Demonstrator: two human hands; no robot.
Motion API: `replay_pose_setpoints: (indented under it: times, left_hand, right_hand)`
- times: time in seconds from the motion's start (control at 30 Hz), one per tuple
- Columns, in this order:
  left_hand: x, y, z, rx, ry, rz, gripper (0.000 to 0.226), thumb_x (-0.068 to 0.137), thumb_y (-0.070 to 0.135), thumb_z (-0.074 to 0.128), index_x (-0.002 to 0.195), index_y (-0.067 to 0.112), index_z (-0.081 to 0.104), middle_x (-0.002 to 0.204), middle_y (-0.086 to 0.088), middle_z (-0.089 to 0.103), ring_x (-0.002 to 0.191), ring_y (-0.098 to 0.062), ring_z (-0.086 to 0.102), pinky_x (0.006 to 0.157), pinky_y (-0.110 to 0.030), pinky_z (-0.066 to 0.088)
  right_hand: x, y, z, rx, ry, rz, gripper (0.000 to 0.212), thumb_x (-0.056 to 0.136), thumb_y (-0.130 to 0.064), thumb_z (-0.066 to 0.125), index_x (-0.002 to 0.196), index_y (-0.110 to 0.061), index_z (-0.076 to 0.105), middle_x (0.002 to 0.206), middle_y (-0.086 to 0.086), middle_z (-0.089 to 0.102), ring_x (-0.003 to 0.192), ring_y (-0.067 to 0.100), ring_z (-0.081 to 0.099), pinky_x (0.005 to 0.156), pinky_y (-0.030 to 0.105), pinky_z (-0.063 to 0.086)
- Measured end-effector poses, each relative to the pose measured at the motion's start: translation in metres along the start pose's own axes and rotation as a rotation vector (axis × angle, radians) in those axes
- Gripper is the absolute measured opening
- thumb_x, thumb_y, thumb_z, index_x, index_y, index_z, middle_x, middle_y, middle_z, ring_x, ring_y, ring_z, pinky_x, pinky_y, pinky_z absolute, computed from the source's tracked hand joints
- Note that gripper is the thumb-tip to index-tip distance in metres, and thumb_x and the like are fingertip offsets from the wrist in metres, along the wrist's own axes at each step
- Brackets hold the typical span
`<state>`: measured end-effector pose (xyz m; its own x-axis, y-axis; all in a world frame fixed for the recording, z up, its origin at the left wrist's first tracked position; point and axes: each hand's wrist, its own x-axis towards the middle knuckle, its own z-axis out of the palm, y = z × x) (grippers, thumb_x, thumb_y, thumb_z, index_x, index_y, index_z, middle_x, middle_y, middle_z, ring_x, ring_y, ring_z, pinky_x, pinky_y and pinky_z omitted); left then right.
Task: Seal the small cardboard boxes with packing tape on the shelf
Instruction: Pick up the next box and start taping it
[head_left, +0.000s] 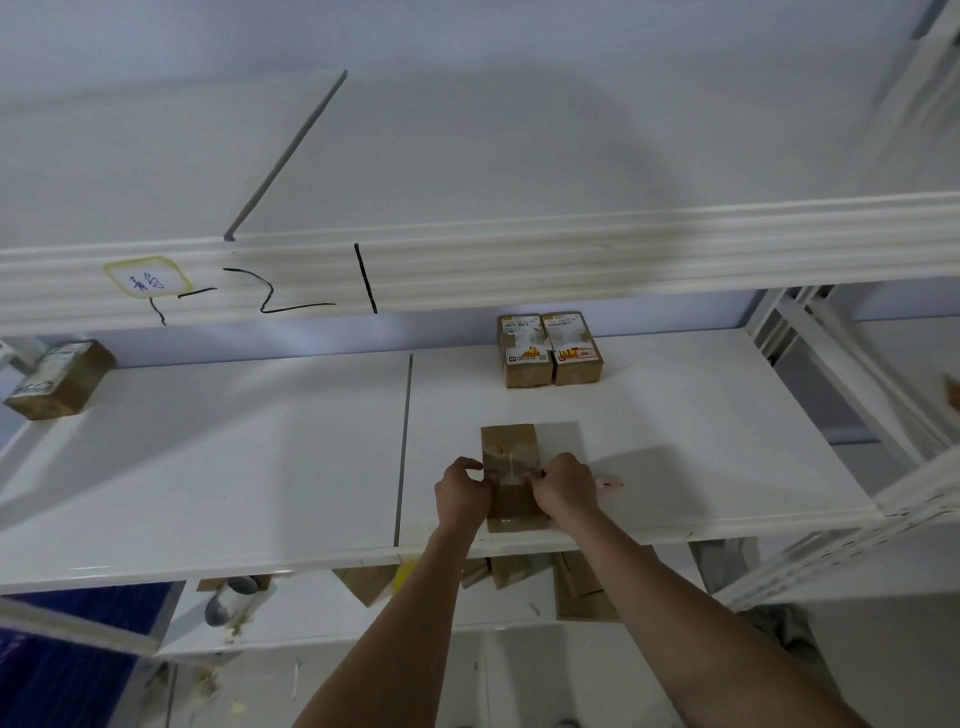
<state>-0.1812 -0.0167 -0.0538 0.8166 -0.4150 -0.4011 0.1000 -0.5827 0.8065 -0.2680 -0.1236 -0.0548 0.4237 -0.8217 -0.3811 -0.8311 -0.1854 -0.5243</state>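
Both hands' grip, left hand (461, 492) and right hand (563, 486), clamped on cardboard box (511, 478) sides.

Four small cardboard boxes (511, 475) (524, 349) (571, 347) (60, 379), two hands (462, 491) (563, 486).

A white shelf (208, 467) carries four small cardboard boxes: one plain box (511, 475) near its front edge, two labelled boxes (549, 349) touching side by side toward the back, and another box (60, 380) at the far left corner.
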Motion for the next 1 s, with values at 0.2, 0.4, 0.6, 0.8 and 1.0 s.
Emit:
replay_pose_setpoints:
  times: [0.2, 0.4, 0.6, 0.8, 1.0]
  left_hand:
    - [0.003, -0.001, -0.006, -0.044, 0.014, -0.032, 0.031, 0.098, 0.034, 0.061, 0.123, 0.015, 0.06, 0.106, -0.01, 0.069, 0.079, -0.02, 0.067, 0.078, -0.034, 0.06]
    - [-0.007, -0.005, -0.035, -0.021, 0.338, -0.026, 0.018, 0.098, 0.015, 0.053, 0.113, 0.011, 0.061, 0.096, -0.007, 0.067, 0.069, -0.015, 0.06, 0.067, -0.028, 0.046]
    - [-0.026, -0.06, -0.059, -0.103, 0.658, -0.15, 0.022, 0.092, 0.015, 0.055, 0.11, 0.006, 0.047, 0.113, -0.025, 0.06, 0.101, -0.044, 0.058, 0.084, -0.046, 0.047]
    - [-0.047, -0.093, -0.062, -0.223, 0.537, -0.35, 0.035, 0.097, 0.021, 0.054, 0.123, 0.0, 0.044, 0.123, -0.028, 0.058, 0.112, -0.044, 0.056, 0.093, -0.046, 0.046]
    - [-0.041, -0.12, -0.072, -0.332, 0.186, -0.393, 0.067, 0.082, 0.042, 0.072, 0.134, 0.009, 0.046, 0.12, -0.012, 0.063, 0.106, -0.033, 0.062, 0.094, -0.046, 0.053]
  right_hand:
    - [0.0, 0.016, -0.031, -0.007, 0.275, -0.255, 0.023, 0.101, -0.033, 0.053, 0.1, -0.011, 0.061, 0.091, 0.003, 0.061, 0.086, 0.022, 0.062, 0.063, 0.027, 0.043]
    - [0.023, 0.047, -0.06, -0.515, 0.001, -0.241, 0.038, 0.097, -0.022, 0.057, 0.133, -0.013, 0.051, 0.127, 0.012, 0.052, 0.119, 0.031, 0.05, 0.097, 0.042, 0.047]
    - [0.028, 0.07, -0.054, -0.497, 0.001, -0.289, 0.03, 0.098, -0.024, 0.058, 0.125, -0.011, 0.059, 0.122, 0.01, 0.061, 0.115, 0.029, 0.056, 0.095, 0.037, 0.048]
    - [0.027, 0.084, -0.045, -0.424, 0.03, -0.325, 0.019, 0.095, -0.024, 0.061, 0.104, -0.007, 0.061, 0.104, 0.013, 0.063, 0.098, 0.03, 0.06, 0.085, 0.041, 0.053]
    - [0.023, 0.089, -0.042, -0.426, -0.011, -0.275, 0.024, 0.097, -0.029, 0.058, 0.102, -0.006, 0.056, 0.103, 0.014, 0.056, 0.099, 0.032, 0.057, 0.076, 0.035, 0.047]
